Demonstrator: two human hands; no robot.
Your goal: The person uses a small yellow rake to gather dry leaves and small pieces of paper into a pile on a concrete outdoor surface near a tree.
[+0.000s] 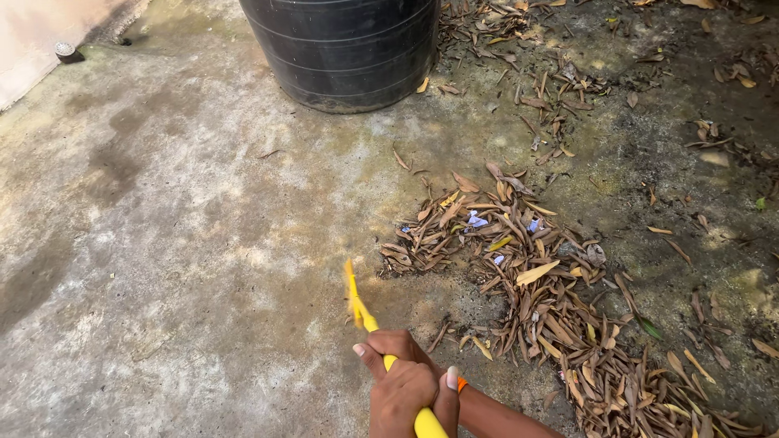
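Note:
Both of my hands grip a yellow handle (362,315) at the bottom centre of the head view. My right hand (396,344) is higher on it, with its forearm coming in from the lower right and an orange band at the wrist. Just below, my left hand (401,402) is wrapped around the same handle. The far end of the handle is blurred and points up-left over bare concrete. A pile of dry brown leaves (519,268) with a few scraps of paper lies just right of the handle's tip.
A large black round tank (345,49) stands at the top centre. More dry leaves (641,389) trail to the lower right and scatter along the top right. Stained concrete floor (162,243) fills the left. A pale wall (40,32) and a small round object (65,53) sit top left.

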